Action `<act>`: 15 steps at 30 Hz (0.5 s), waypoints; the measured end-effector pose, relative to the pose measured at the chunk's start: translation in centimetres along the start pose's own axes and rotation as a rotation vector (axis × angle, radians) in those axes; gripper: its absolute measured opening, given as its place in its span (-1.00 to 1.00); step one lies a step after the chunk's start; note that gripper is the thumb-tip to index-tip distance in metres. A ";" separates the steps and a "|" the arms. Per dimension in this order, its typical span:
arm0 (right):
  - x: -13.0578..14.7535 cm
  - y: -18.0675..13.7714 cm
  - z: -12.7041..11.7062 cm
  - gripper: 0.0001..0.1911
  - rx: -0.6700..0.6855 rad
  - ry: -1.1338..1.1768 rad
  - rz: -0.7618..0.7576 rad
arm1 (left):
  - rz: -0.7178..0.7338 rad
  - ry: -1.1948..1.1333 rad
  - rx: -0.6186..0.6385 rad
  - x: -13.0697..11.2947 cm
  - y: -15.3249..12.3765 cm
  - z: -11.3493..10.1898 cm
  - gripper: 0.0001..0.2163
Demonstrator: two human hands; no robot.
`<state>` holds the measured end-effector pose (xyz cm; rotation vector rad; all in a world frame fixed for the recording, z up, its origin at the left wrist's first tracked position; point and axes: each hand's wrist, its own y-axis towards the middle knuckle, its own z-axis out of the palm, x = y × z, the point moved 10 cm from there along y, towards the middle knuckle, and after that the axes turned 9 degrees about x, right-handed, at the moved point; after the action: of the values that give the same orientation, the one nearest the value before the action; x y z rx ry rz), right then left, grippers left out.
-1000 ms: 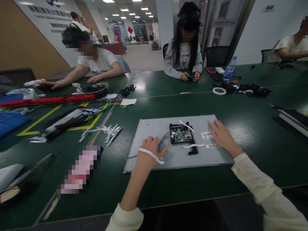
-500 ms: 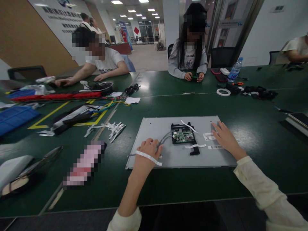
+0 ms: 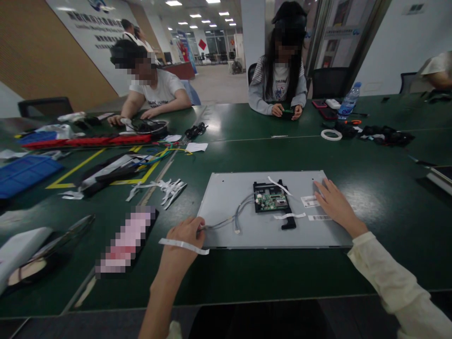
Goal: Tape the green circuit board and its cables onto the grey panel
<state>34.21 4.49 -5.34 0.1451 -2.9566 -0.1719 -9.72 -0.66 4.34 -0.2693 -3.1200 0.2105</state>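
A grey flat panel (image 3: 226,202) lies on the table. On it sits a green circuit board (image 3: 270,201) in a black plastic frame (image 3: 291,221), with strips of white tape (image 3: 289,216) across the frame. A thin grey cable (image 3: 226,219) runs left from the board. My left hand (image 3: 181,235), at the panel's left edge, is closed around the cable's far part; its end is hidden in the fingers. A white tape strip (image 3: 183,244) hangs across the back of that hand. My right hand (image 3: 337,202) rests with outstretched fingers on the panel's right side, beside white labels (image 3: 310,201).
Left of the panel lie torn white strips (image 3: 171,190) and a blurred pink phone-like item (image 3: 129,240). A blue tray (image 3: 28,174) stands farther left. Beyond are a tape roll (image 3: 331,135), a water bottle (image 3: 349,101) and two people seated across the table.
My left hand has moved left and toward me, to the panel's edge, drawing the cable out straighter. My right hand stays on the panel.
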 end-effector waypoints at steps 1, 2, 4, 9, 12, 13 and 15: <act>0.0 0.0 0.0 -0.42 -0.002 -0.001 -0.001 | 0.004 -0.003 0.003 -0.1 -0.1 0.0 -0.82; 0.0 0.0 0.0 -0.42 -0.002 -0.004 -0.003 | 0.011 -0.005 0.008 -0.2 -0.2 0.0 -0.83; 0.0 0.0 0.1 -0.42 -0.002 -0.013 -0.006 | 0.020 -0.003 0.021 -0.6 -0.4 -0.1 -0.83; 0.0 0.1 0.2 -0.44 -0.018 -0.024 -0.006 | 0.025 0.007 0.046 -1.1 -1.0 -0.1 -0.81; -0.1 0.1 0.3 -0.44 -0.018 -0.027 0.001 | 0.040 -0.029 -0.010 -1.9 -0.9 -0.9 -0.75; -0.1 0.1 0.4 -0.44 -0.015 -0.030 0.003 | 0.052 -0.051 -0.041 -2.4 -0.6 -1.3 -0.73; -0.2 0.1 0.4 -0.43 -0.010 -0.035 0.005 | 0.106 -0.103 -0.087 -4.2 0.2 -1.9 -0.67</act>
<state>34.27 4.66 -5.79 0.1353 -2.9906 -0.1898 -5.54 -0.88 6.23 -0.4389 -3.2247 0.0913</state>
